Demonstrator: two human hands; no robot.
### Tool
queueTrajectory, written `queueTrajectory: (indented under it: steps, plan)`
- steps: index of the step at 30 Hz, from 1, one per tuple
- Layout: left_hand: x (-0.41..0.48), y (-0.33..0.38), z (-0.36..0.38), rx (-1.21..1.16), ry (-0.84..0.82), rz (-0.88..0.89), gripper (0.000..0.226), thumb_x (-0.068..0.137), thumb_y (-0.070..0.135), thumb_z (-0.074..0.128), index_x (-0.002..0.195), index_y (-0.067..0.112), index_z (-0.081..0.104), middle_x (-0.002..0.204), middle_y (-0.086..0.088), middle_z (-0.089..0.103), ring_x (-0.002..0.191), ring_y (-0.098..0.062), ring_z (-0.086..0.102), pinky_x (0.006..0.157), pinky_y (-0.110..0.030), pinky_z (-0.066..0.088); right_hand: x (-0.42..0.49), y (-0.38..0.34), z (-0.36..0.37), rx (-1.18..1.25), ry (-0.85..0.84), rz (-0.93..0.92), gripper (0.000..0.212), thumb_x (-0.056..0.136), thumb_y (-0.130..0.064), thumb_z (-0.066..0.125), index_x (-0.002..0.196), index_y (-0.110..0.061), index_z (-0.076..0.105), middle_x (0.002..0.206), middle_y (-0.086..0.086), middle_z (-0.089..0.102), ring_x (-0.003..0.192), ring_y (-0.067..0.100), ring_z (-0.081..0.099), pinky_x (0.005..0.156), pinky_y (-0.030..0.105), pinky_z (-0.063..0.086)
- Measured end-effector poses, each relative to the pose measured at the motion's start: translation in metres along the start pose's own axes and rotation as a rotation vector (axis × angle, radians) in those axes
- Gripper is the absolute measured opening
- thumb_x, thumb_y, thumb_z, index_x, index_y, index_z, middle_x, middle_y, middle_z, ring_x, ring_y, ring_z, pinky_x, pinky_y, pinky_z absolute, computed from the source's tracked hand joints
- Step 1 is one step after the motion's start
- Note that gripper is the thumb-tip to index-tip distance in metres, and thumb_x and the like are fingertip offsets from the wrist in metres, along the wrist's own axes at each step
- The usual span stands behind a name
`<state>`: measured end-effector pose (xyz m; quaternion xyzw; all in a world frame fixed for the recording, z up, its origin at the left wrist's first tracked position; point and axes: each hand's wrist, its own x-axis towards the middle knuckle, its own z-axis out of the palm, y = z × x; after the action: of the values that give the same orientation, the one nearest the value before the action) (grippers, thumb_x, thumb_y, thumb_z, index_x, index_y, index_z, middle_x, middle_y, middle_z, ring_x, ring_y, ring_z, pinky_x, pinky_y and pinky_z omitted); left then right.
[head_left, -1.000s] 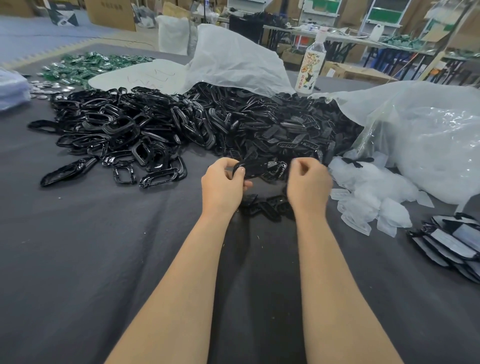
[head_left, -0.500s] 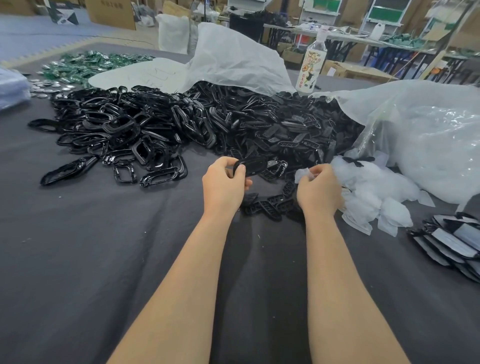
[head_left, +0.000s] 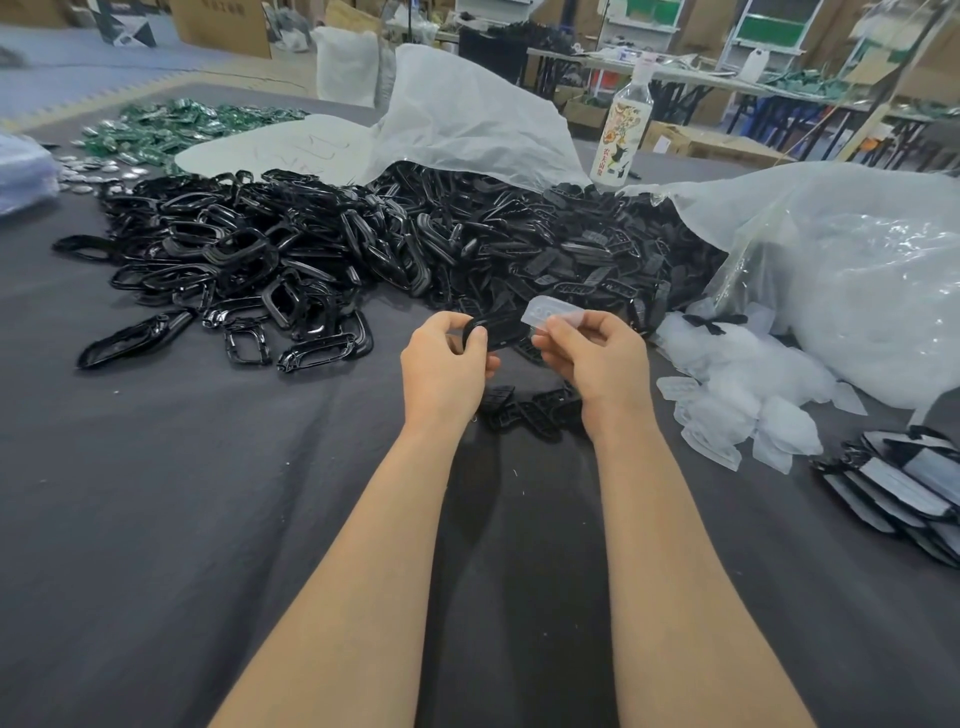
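My left hand (head_left: 448, 364) grips a black oval plastic shell (head_left: 496, 329) above the dark cloth-covered table (head_left: 208, 519). Beside it, my right hand (head_left: 602, 358) pinches a small translucent rubber pad (head_left: 551, 315), whose left end lies over the shell's right end. A few black button inserts (head_left: 530, 410) lie on the cloth just under my hands. Behind spreads a large heap of black plastic frames and shells (head_left: 363, 249).
A pile of translucent pads (head_left: 737, 395) lies to the right, below a big clear bag (head_left: 857, 275). Stacked assembled pieces (head_left: 904, 483) sit at the far right. A white sack (head_left: 467, 119), a bottle (head_left: 621, 137) and green circuit boards (head_left: 171, 127) are further back.
My right hand went right to the translucent pile, picked up one pad and brought it back beside the black shell in my left hand.
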<state>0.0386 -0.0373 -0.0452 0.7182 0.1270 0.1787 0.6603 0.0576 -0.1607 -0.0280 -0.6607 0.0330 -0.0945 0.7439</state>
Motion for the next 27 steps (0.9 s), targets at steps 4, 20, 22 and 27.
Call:
queueTrajectory:
  steps: [4, 20, 22, 27]
  plan:
    - [0.0002, 0.0001, 0.0, 0.002, 0.007, -0.003, 0.008, 0.096, 0.013, 0.054, 0.103, 0.015, 0.058, 0.075, -0.002, 0.067, 0.057, 0.002, 0.064, 0.065, -0.018, 0.056, -0.0004, 0.0006, -0.0003, -0.024, 0.001, -0.014, 0.012, 0.09, -0.004, 0.062, 0.08, -0.011, 0.062, 0.072, 0.004, 0.069, 0.061, 0.004, 0.067, 0.058, 0.016, 0.053]
    - [0.0011, -0.001, -0.0005, -0.001, 0.028, -0.005, 0.007, 0.096, 0.011, 0.054, 0.099, 0.014, 0.059, 0.073, -0.003, 0.066, 0.06, -0.002, 0.064, 0.067, -0.022, 0.057, -0.0012, -0.0037, -0.0002, 0.005, 0.008, 0.113, 0.016, 0.095, -0.016, 0.057, 0.085, -0.011, 0.069, 0.051, -0.009, 0.053, 0.043, 0.002, 0.042, 0.044, 0.014, 0.035]
    - [0.0011, -0.0015, -0.0006, 0.002, 0.031, -0.002, 0.007, 0.096, 0.011, 0.054, 0.099, 0.014, 0.059, 0.072, -0.001, 0.066, 0.059, -0.002, 0.064, 0.064, -0.018, 0.056, -0.002, -0.0049, 0.0004, 0.048, -0.006, 0.136, 0.012, 0.092, -0.019, 0.061, 0.085, -0.014, 0.069, 0.055, -0.009, 0.058, 0.046, 0.002, 0.048, 0.045, 0.014, 0.039]
    - [0.0014, -0.0018, -0.0003, -0.006, 0.027, -0.006, 0.006, 0.096, 0.012, 0.054, 0.098, 0.015, 0.058, 0.075, -0.003, 0.066, 0.056, 0.001, 0.063, 0.058, -0.012, 0.052, -0.0017, -0.0057, 0.0035, 0.125, 0.005, 0.115, 0.033, 0.093, -0.023, 0.061, 0.063, -0.02, 0.071, 0.066, -0.008, 0.065, 0.057, 0.005, 0.055, 0.052, 0.016, 0.048]
